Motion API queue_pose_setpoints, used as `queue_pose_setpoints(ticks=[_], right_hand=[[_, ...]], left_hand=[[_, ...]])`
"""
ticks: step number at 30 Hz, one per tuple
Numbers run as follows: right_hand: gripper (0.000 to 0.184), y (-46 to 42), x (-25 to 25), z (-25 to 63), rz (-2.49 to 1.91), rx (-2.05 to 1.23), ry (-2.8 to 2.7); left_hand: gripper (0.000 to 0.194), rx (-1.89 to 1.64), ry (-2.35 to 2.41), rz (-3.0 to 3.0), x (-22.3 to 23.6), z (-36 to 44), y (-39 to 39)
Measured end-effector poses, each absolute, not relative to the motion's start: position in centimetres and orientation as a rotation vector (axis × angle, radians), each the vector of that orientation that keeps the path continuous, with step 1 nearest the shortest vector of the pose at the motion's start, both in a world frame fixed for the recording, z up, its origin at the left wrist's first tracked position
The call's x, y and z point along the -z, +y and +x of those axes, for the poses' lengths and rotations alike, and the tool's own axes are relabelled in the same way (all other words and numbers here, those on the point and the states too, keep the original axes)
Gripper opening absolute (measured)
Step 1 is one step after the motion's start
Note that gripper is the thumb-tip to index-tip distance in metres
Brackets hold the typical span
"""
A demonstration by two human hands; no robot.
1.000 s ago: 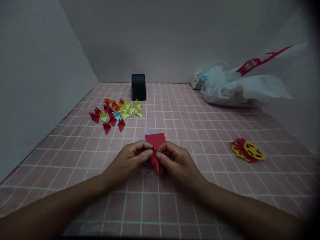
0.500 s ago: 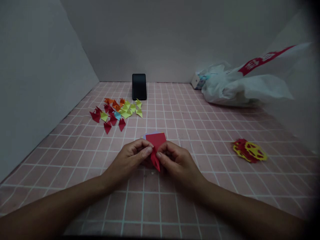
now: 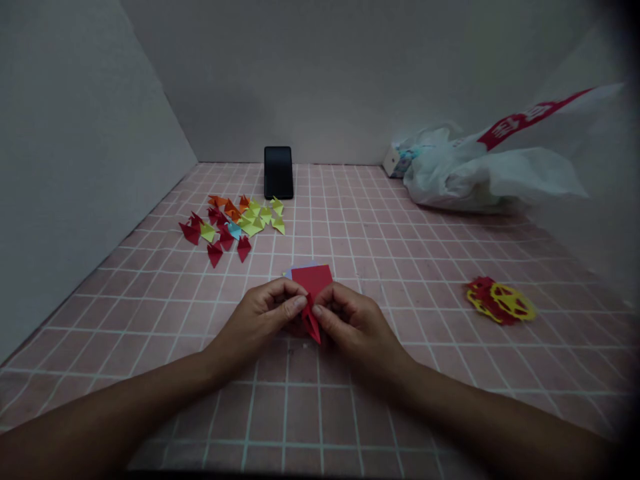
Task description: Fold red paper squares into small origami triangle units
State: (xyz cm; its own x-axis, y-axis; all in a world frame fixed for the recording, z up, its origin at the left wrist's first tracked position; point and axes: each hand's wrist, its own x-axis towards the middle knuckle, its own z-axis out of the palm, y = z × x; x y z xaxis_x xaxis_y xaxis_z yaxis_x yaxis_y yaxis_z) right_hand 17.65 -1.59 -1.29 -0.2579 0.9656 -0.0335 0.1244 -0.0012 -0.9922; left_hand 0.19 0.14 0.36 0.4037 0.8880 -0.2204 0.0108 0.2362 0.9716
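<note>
Between my two hands is a narrow piece of folded red paper [image 3: 311,327], its pointed end aimed down toward me. My left hand [image 3: 267,313] pinches its left side between thumb and fingers. On the other side my right hand [image 3: 353,317] is closed on it too, thumb and fingertips pressed together. Just beyond the fingers, red square paper [image 3: 315,275] lies on the table over lilac paper [image 3: 293,271], whose edge shows at the upper left. My fingers cover part of the folded piece and the near part of the squares.
Several small folded paper figures [image 3: 233,227] in red, orange, yellow and blue lie at the left. Behind them a black phone [image 3: 278,173] leans upright. Red and yellow paper cutouts [image 3: 500,301] lie at the right, with a white plastic bag [image 3: 465,177] and a box [image 3: 395,160] farther back.
Both hands stay in almost the same place, still pinching the folded red paper. Its folds have shifted slightly between the fingertips. Everything else lies as before.
</note>
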Motion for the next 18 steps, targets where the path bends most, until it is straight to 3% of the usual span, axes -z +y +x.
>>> queue_pose_setpoints(ticks=[18], right_hand=[[0.018,-1.49,0.82,17.65,-1.201,-1.264,-1.554]], left_hand=[[0.015,-0.742,0.986,1.193,-0.44,0.07,0.1]])
